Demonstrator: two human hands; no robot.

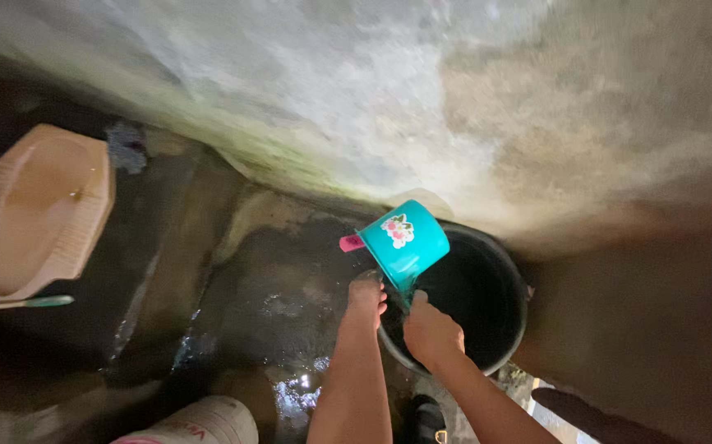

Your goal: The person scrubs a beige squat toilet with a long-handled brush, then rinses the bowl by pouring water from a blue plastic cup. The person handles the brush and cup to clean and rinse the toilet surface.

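A teal plastic dipper with a pink handle and a flower sticker is tipped over the near rim of a black bucket. My right hand grips the dipper's lower edge at the bucket's rim. My left hand is just left of it, fingers curled, under the dipper's lip and above the wet floor. Nothing shows inside the left hand. The bucket's inside is dark and I cannot see what it holds.
A beige squat toilet pan is set in the floor at the left, with a thin white and teal stick beside it. A white container stands at the bottom. The wet concrete floor meets a rough wall behind the bucket.
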